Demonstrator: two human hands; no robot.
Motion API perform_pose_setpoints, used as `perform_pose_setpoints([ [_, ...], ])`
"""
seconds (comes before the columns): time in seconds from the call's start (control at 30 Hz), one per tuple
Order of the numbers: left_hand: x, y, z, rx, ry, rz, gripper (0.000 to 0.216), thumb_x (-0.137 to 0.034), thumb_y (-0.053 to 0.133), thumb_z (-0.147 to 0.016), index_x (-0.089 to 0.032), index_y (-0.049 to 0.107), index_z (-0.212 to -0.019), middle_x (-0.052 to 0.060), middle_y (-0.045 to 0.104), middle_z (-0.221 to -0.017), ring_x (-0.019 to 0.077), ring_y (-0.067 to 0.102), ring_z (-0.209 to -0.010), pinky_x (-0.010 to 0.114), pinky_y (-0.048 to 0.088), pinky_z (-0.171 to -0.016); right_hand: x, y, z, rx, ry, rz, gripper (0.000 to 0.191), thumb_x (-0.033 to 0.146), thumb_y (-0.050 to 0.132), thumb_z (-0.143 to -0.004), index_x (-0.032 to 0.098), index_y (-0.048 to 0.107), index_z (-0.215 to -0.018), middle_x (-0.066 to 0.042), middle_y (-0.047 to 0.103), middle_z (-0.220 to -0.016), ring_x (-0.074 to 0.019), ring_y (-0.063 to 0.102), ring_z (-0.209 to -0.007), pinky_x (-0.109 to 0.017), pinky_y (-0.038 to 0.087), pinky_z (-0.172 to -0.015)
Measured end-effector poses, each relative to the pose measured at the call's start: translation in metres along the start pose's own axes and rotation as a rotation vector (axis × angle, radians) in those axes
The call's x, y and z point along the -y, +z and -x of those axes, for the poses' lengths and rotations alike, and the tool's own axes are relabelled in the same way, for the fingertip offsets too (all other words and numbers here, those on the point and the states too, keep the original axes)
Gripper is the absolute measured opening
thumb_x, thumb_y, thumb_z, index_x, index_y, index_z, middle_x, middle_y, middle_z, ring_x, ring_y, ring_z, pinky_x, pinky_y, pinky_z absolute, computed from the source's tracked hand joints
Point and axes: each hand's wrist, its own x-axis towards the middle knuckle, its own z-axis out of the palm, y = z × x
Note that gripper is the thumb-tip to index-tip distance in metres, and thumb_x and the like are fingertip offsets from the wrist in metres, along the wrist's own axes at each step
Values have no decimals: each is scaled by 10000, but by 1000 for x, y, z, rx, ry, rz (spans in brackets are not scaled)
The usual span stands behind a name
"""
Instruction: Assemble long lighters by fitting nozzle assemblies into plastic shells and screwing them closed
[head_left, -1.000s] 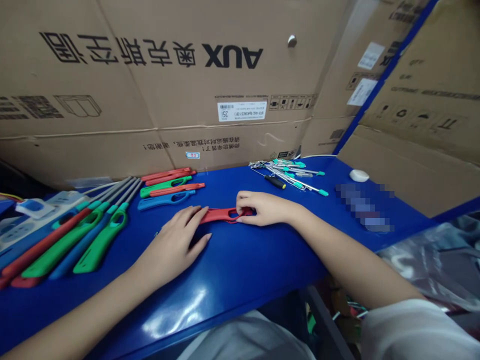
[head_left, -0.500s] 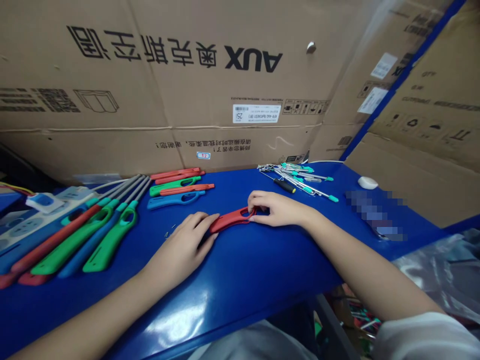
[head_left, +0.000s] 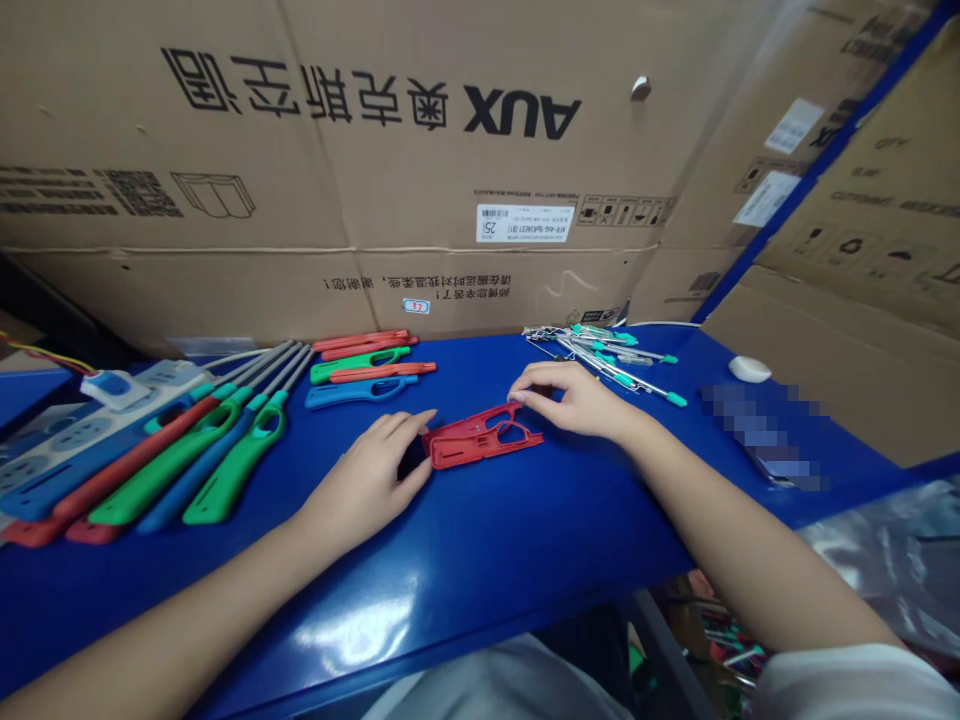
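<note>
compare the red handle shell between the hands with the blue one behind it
The red handle shell lies hollow side up, ribs showing; the blue shell shows its smooth outer face. The right hand touches the red shell and the left hand lies at its end; the blue shell lies untouched. Both are long and lie flat on the blue table.

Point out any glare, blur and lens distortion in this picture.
Head view: white glare streaks the blue table along its near edge; a pixelated patch masks something at its right end; the wide lens bends the cardboard box edges; the red handle shell is sharp, while the clear plastic bottom right goes soft.
</note>
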Motion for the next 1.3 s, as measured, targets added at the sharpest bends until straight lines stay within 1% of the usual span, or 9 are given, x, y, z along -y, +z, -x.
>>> perform_pose_setpoints([
  [0.2, -2, -1, -3, 11, 7, 16, 413, -389, 524, -989, -172, 608, -1331, 116, 666, -1201, 294, 622, -1128, 489, 524, -1016, 10, 1, 4, 284, 43, -15, 194, 334, 678, -918, 170, 709, -1017, -29, 643, -890, -108, 530, -666, -246, 443, -610],
  [0.3, -2, -3, -3, 20, 16, 4, 386, -379, 515, -992, -185, 623, -1308, 110, 665, -1220, 292, 620, -1138, 490, 523, -1021, 14, 2, 5, 388, 77, 16, 199, 268, 701, -872, 177, 691, -1049, -22, 640, -909, -112, 530, -687, -242, 432, -613],
  [0.47, 0, -6, -3, 13, -3, -23, 375, -390, 513, -985, -193, 640, -1279, 107, 670, -1186, 298, 632, -1107, 500, 537, -993, 17, -6, 6, 445, 115, 103, 284, 164, 666, -839, 197, 686, -1120, -33, 650, -1007, -117, 546, -726, -247, 423, -638],
  [0.57, -1, -7, -4, 14, 9, -49, 367, -396, 505, -989, -197, 647, -1263, 112, 656, -1202, 297, 625, -1106, 499, 537, -991, 14, -9, 5, 466, 144, 152, 197, 136, 656, -836, 196, 708, -1016, -33, 666, -990, -124, 569, -747, -249, 407, -641],
  [0.77, -19, -12, -1, 43, 54, -64, 403, -487, 491, -1018, -248, 629, -1312, 102, 603, -1354, 303, 586, -1238, 493, 490, -1073, 14, 3, 2, 443, 156, 190, 48, 163, 673, -854, 190, 669, -815, 0, 685, -811, -123, 578, -697, -246, 356, -600],
  [0.87, -27, -11, 1, 78, 97, -73, 451, -531, 535, -997, -250, 620, -1338, 100, 613, -1375, 305, 588, -1250, 492, 497, -1071, 16, 9, 2, 388, 150, 234, 168, 301, 692, -902, 189, 656, -783, -4, 702, -803, -126, 578, -683, -254, 347, -601],
  [1.07, -21, -7, 3, 105, 109, -73, 357, -435, 507, -1021, -222, 681, -1249, 101, 676, -1289, 289, 634, -1189, 457, 548, -1014, 3, 3, 1, 192, 198, 362, 185, 329, 585, -966, 217, 732, -977, -35, 755, -925, -175, 650, -792, -281, 398, -668],
  [1.2, -13, -8, 3, 120, 107, -68, 366, -438, 494, -1021, -223, 673, -1256, 105, 665, -1300, 287, 634, -1193, 455, 555, -1019, -14, -25, 1, 64, 386, 514, 201, 258, 562, -934, 235, 731, -1040, -39, 767, -1004, -215, 676, -887, -297, 428, -709],
  [1.3, -10, -11, 1, 138, 104, -84, 369, -435, 479, -1022, -219, 667, -1255, 112, 656, -1313, 292, 633, -1205, 466, 557, -1021, -28, -52, 6, 76, 673, 656, 249, 240, 568, -909, 245, 709, -1113, -56, 745, -1159, -242, 666, -1059, -287, 443, -747],
])
